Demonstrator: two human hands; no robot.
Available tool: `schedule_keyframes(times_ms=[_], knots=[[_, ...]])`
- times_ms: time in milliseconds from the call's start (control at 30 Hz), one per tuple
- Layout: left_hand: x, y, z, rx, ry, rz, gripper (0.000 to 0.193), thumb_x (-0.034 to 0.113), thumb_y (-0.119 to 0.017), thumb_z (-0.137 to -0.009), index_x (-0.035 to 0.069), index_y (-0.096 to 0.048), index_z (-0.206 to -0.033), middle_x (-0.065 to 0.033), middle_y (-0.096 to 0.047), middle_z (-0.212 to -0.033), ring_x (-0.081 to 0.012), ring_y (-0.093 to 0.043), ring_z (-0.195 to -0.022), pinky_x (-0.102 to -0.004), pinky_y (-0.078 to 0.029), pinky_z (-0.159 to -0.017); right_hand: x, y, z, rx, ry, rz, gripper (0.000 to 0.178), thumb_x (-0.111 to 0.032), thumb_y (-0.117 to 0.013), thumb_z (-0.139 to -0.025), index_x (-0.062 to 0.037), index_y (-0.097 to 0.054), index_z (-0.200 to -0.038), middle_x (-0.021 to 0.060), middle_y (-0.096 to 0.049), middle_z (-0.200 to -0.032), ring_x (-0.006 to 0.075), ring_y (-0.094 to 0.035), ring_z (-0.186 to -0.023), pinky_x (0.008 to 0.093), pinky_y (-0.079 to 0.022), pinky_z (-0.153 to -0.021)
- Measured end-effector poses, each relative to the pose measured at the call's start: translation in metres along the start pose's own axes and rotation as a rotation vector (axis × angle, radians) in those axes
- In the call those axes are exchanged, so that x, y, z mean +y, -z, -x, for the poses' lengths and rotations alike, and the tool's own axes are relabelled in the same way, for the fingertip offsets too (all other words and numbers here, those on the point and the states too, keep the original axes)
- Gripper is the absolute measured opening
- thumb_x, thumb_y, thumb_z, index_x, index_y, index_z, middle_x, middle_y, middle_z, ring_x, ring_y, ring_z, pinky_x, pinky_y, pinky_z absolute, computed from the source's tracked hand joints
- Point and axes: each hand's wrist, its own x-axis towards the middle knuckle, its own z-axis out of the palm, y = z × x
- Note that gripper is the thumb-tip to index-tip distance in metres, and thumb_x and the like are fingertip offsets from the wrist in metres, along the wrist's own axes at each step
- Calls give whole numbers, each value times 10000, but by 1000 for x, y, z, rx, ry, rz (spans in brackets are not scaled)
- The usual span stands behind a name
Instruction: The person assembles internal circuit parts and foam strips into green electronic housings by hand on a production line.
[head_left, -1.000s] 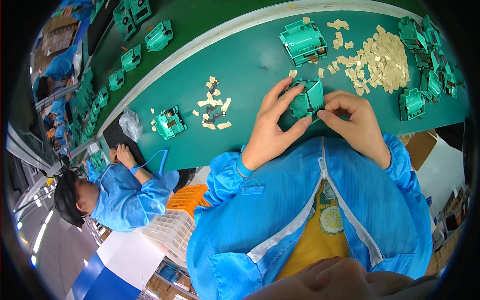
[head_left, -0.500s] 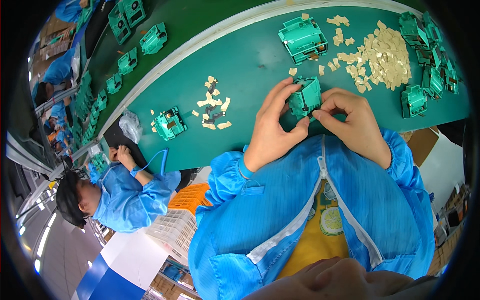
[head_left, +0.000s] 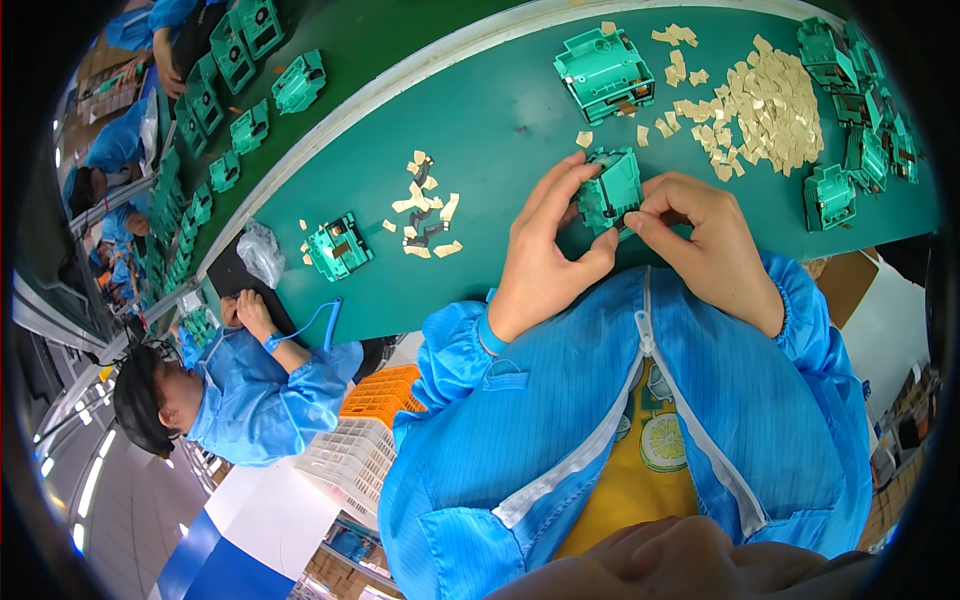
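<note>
A green plastic housing (head_left: 622,182) is held up in front of my chest, tilted, its open dark side toward my left palm. My left hand (head_left: 548,245) is closed round its left side, with the fingers along the far edge and the thumb at the near edge. At the near right corner, the thumb and forefinger of my right hand (head_left: 705,240) are pinched together. A small dark bit shows at those fingertips, too small to name. Just beyond lies a larger green housing (head_left: 604,75) on the green table (head_left: 480,150).
Cream paper-like pieces (head_left: 770,110) are heaped at the far right, beside several stacked green housings (head_left: 830,195). Left of my hands lie black parts among cream strips (head_left: 425,215) and another housing (head_left: 340,247). A co-worker (head_left: 265,385) sits at left, near a conveyor (head_left: 330,60) carrying housings.
The housing in my hands has tilted slightly, and my right fingertips have shifted a little at its corner. Housings on the conveyor have moved along; another person's hand has appeared there.
</note>
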Motion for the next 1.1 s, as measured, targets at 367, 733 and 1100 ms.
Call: schedule_keyframes(times_ms=[367,733,1100], knots=[[0,-1,1,2,4,-11,664,-5,-691,-841,66,-521,-1479,-141,-445,-1570,-285,-496,-1415,-463,-484,-1110,-1,-2,1,0,39,60,141,-8,-716,-904,68,-606,-860,142,-633,-852,244,-684,-730,337,-553,-658],[-1,-2,-1,35,8,51,623,-1,-708,-864,59,-533,-1459,-133,-468,-1553,-279,-499,-1406,-464,-471,-1127,17,5,-13,-1,-228,-338,270,-55,-741,-932,-34,-493,-1035,67,-651,-848,109,-643,-780,275,-519,-709],[-7,-6,1,84,-249,-284,771,194,-886,-791,55,-553,-1472,-167,-559,-1460,-306,-561,-1303,-406,-533,-970,38,5,-12,-108,-191,-637,286,-68,-699,-981,-81,-478,-1163,44,-701,-976,99,-646,-890,261,-487,-788]])
